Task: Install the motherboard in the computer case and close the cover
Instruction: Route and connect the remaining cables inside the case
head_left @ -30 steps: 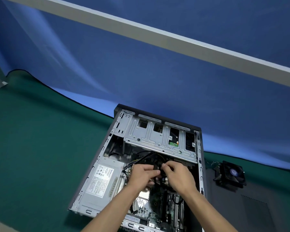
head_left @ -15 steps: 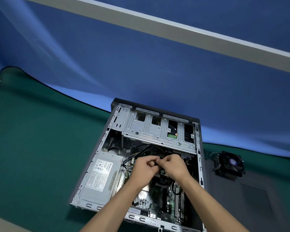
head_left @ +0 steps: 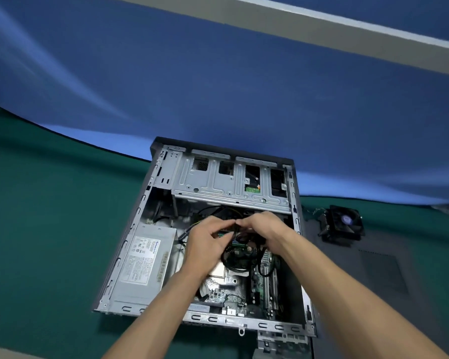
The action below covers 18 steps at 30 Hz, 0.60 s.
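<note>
Right now the motherboard (head_left: 233, 286) is already lying flat in the bottom of the computer case (head_left: 305, 330), which is resting open on the green tabletop (head_left: 49, 229) with its cover off. Just above the board, the left hand (head_left: 208, 244) and right hand (head_left: 265, 229) are meeting fingertip to fingertip, both pinching the black cables (head_left: 240, 257) that are looping over the board. Those leads look soft and springy, best held close to their plugs. The board itself looks thin, rigid and fragile; I would be gripping it only by its edges, never by the chips. Beside the hands, the silver power supply (head_left: 143, 263) is filling the left bay. Further back, the drive cage (head_left: 228, 182) is spanning the case. Off to the right, a cooling fan (head_left: 342, 224) is sitting loose.
</note>
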### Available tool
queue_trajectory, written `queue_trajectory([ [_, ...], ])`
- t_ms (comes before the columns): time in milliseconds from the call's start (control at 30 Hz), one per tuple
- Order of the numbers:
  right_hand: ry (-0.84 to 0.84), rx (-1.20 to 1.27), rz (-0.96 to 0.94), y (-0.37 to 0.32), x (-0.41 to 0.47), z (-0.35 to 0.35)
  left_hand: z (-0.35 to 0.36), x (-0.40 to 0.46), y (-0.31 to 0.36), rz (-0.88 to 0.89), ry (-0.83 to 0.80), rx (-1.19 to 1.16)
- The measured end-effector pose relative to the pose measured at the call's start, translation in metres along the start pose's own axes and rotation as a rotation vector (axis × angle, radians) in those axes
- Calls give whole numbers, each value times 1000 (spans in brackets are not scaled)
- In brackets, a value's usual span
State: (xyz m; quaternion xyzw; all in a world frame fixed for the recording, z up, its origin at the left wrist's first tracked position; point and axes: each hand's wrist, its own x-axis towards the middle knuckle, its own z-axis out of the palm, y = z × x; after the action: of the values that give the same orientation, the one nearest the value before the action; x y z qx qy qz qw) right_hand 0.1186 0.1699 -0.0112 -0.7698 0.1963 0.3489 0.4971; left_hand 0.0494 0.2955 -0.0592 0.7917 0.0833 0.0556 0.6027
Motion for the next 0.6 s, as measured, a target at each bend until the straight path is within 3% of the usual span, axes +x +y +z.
queue_trajectory([
  [200, 14, 61, 12, 5, -4, -2, 4, -6, 1, 358, -6, 284],
  [367, -23, 137, 12, 4, -6, -2, 5, -5, 5, 626, 79, 442],
  [500, -57, 11, -94, 6, -10, -5, 10, -8, 9, 374, 48, 334],
  [600, 44, -164, -259, 5, -14, -9, 9, -4, 1, 142, 61, 182],
])
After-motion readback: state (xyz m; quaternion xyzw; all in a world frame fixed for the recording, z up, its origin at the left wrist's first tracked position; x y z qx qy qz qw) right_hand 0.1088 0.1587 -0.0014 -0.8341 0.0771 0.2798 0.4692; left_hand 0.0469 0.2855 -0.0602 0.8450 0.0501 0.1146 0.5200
